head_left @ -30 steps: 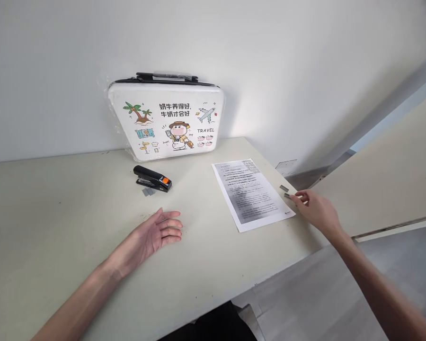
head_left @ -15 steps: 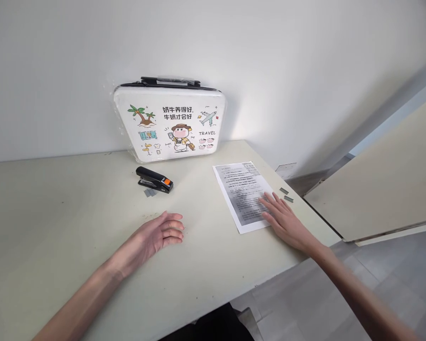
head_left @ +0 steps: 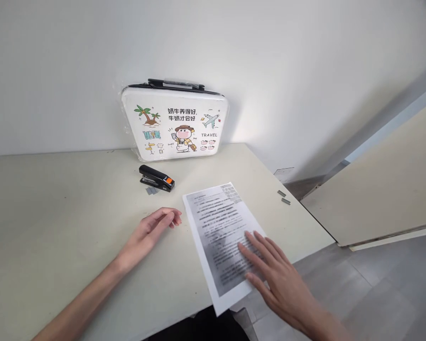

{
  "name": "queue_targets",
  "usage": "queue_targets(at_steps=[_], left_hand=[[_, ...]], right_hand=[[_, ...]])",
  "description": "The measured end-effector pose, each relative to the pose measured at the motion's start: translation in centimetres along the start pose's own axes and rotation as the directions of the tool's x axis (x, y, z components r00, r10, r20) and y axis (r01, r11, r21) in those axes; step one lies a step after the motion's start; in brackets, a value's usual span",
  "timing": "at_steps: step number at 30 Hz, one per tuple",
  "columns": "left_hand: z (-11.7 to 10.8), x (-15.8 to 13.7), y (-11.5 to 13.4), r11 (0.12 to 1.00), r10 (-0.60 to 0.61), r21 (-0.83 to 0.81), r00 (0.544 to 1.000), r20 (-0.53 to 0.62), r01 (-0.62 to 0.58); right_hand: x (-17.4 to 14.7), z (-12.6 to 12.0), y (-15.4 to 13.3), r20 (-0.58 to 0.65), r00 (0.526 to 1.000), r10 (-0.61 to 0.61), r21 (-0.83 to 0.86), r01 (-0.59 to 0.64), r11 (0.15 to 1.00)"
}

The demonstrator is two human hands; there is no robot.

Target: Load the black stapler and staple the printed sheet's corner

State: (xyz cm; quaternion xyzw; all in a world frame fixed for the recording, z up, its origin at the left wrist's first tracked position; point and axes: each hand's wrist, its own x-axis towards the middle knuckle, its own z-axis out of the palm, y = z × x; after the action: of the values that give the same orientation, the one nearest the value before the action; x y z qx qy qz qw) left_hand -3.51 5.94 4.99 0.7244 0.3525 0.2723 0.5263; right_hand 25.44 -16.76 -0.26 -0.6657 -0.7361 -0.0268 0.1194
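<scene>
A printed sheet of paper [head_left: 220,222] lies slanted on the table, its near corner reaching past the front edge. My right hand [head_left: 279,279] rests on its lower right part, fingers spread flat, thumb side towards the middle. My left hand [head_left: 159,225] is to the left of the sheet, fingers loosely curved and holding nothing; a small gap separates it from the paper. Beyond the left hand lies a black stapler [head_left: 156,178] with an orange patch. Grey staple strips [head_left: 151,191] sit just beside the stapler.
A white cartoon-printed case [head_left: 177,125] with a black handle leans against the wall at the back. Two more staple strips [head_left: 283,197] lie near the table's right edge. Past that edge are a pale panel [head_left: 379,189] and a grey tiled floor [head_left: 369,293].
My right hand has slid the paper towards me and to the left, over the front edge. My left hand has turned, palm more downward, and its fingers have curled in.
</scene>
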Motion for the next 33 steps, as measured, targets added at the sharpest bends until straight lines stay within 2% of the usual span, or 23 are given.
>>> queue_targets(at_steps=[4,7,9,11,15,19,22,27,33], left_hand=[[0.3,-0.1,-1.0,0.958,0.139,0.257,0.99,-0.023,-0.129],[0.5,0.0,-2.2,0.863,0.322,0.402,0.946,0.03,-0.306],[0.6,0.0,-2.8,0.786,0.396,0.483,0.914,0.088,-0.387],[0.5,0.0,-3.2,0.731,0.397,0.554,0.909,0.13,-0.398],[0.0,-0.4,-4.0,0.659,0.286,0.684,0.945,0.157,-0.313],[-0.5,-0.6,-4.8,0.591,0.187,0.765,0.966,0.178,-0.256],[-0.6,-0.7,-5.3,0.568,0.165,0.781,0.965,0.202,-0.261],[-0.4,-0.8,-6.0,0.543,0.209,0.787,0.955,0.21,-0.292],[-0.3,-1.0,-6.2,0.513,0.223,0.799,0.948,0.228,-0.313]], right_hand=[[0.0,0.0,-3.7,-0.032,0.997,-0.063,0.025,0.064,0.998],[0.9,0.4,-6.4,-0.052,0.991,-0.124,0.097,0.129,0.987],[1.9,0.8,-8.4,-0.054,0.988,-0.141,0.15,0.148,0.978],[2.9,1.2,-10.4,-0.057,0.99,-0.128,0.192,0.137,0.972],[4.9,1.5,-13.4,-0.077,0.988,-0.134,0.303,0.151,0.941],[7.6,1.3,-13.0,-0.11,0.979,-0.173,0.497,0.205,0.843],[10.9,1.7,-10.8,-0.134,0.987,-0.091,0.609,0.155,0.778],[18.9,4.8,-7.8,-0.232,0.968,0.099,0.637,0.074,0.767],[28.8,8.7,-8.4,-0.26,0.948,0.183,0.64,0.028,0.768]])
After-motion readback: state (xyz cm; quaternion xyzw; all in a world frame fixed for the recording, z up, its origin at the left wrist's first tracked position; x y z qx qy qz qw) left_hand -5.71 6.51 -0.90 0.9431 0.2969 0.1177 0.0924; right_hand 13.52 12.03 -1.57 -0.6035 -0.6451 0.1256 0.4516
